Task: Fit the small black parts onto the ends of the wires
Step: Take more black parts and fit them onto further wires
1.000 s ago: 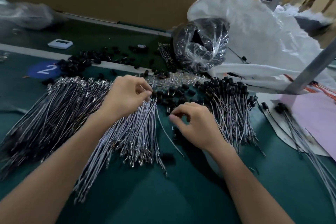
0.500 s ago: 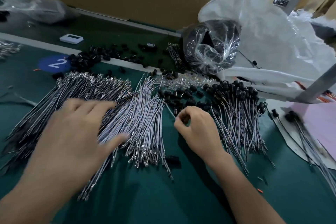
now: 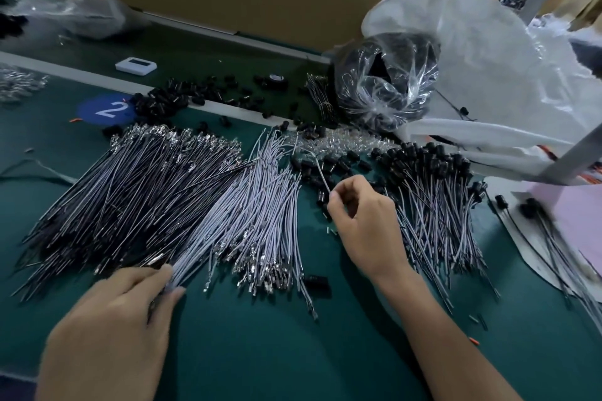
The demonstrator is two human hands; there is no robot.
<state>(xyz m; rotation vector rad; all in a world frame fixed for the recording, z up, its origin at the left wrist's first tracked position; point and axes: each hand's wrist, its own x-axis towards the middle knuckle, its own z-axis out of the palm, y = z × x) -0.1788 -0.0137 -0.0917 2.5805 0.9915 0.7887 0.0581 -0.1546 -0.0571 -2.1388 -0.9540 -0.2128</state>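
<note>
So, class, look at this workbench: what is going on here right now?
A person is working bare-handed at a green table. The right hand pinches a single wire, whose far end reaches up among the loose black parts. The left hand pinches the near end of the bare wire pile. A heap of fitted wires, black parts on their ends, lies to the right.

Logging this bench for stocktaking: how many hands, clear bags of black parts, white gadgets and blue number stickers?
Hands: 2, left hand and right hand
Clear bag of black parts: 1
White gadget: 1
Blue number sticker: 1
Total: 5
</note>
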